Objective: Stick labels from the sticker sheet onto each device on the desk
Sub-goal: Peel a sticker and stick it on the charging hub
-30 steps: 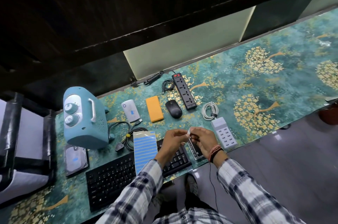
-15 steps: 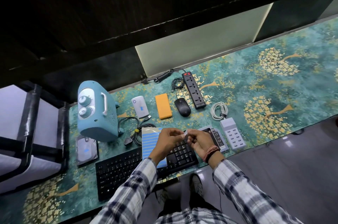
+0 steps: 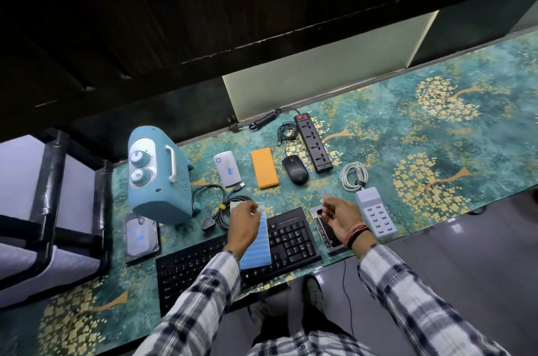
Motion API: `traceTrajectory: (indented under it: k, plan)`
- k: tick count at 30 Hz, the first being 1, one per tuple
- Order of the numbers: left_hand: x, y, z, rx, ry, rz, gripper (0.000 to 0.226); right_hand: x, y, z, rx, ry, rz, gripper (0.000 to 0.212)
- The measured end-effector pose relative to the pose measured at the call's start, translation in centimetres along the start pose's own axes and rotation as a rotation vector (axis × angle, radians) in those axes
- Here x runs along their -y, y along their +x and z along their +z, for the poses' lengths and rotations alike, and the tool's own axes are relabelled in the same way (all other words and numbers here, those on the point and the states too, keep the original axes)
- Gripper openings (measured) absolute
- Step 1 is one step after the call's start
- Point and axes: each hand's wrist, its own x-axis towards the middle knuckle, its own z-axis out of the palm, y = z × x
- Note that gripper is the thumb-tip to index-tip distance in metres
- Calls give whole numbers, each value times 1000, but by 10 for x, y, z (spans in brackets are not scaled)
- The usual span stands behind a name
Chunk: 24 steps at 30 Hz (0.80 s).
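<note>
Near the tabletop's front edge, the right hand (image 3: 339,216) pinches a peeled label (image 3: 322,200) above a flat device (image 3: 327,232); the left hand (image 3: 244,223), loosely curled, rests on the sticker sheet (image 3: 256,242). Risk: the label may fold onto itself or land crooked.

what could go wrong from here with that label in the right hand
1. The right hand pinches a small pale label in the air; it could curl and stick to the fingers.
2. The sticker sheet lies loose across the keyboard under the left hand; a nudge might slide it off.
3. The orange power bank and mouse show no label and could be skipped.
</note>
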Motion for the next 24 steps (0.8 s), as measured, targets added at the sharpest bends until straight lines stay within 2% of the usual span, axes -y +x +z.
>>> traceTrajectory:
  k: [3,6,9,14,19,24]
  plan:
    - [23,18,-5,-70,319,88,19,-8,-2,-3,7,-35,-5,7]
    - [44,31,-8,-43,604,186,13,-18,-4,-8,12,-66,-10,12]
    - [56,40,-10,7,763,260,14,-25,-6,-14,4,-107,-12,13]
    - [57,46,-10,88,836,293,16,-26,-8,-18,-19,-132,-12,12]
    - [57,43,-7,166,808,354,14,-23,-10,-14,-26,-145,-30,7]
    - [51,40,-10,95,687,372,25,-23,-11,-7,-21,-184,-40,2]
